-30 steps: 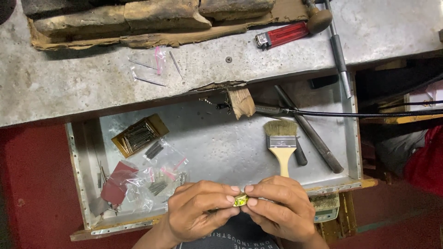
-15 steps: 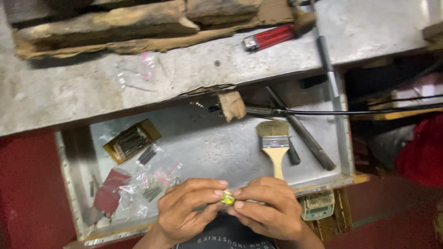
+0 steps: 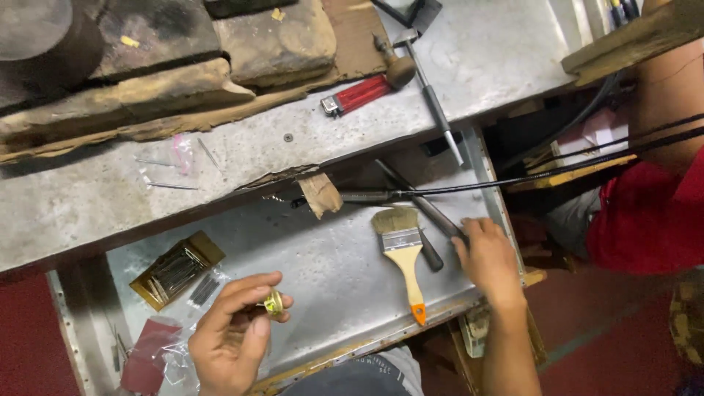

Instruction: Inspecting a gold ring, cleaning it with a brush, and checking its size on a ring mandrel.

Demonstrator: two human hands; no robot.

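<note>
Pinching a small gold ring (image 3: 273, 301) between my left thumb and forefinger, I hold it up over the tray (image 3: 330, 271), a little above its front edge. The ring is a shiny yellow metal band, rounded, its top showing past my fingertips. My left hand (image 3: 231, 337) is curled, the fingers (image 3: 246, 290) bent in close around the ring and gripping it; the others fold loosely under it.

My right hand (image 3: 488, 260) lies well apart, over at the tray's right side. Its fingers are spread flat and a little open, the tips resting on a dark metal tool (image 3: 429, 213) that lies slantwise there; they touch it but do not close on it.

Between my hands lies a brush (image 3: 402, 253), with pale bristles, a metal band, a light wooden handle and an orange tip pointing toward me. The tray is dull grey sheet metal, scuffed and dusty. To the left in it sits a brown card box (image 3: 176, 270) of thin steel pins, with small clear bags (image 3: 176, 359) and a dark red packet (image 3: 147, 348) near my left wrist.

Above the tray runs the desk (image 3: 242, 158), grey, worn and speckled. On it lie a red lighter (image 3: 356, 97), a small hammer (image 3: 422, 81) with a slim metal shaft, a few loose pins and a scrap of pink plastic (image 3: 181, 150). Rough, charred blocks (image 3: 183, 66) sit on torn cardboard along the back. A black cable (image 3: 550, 172) crosses from the right, where a person in a red garment (image 3: 649, 220) sits.
</note>
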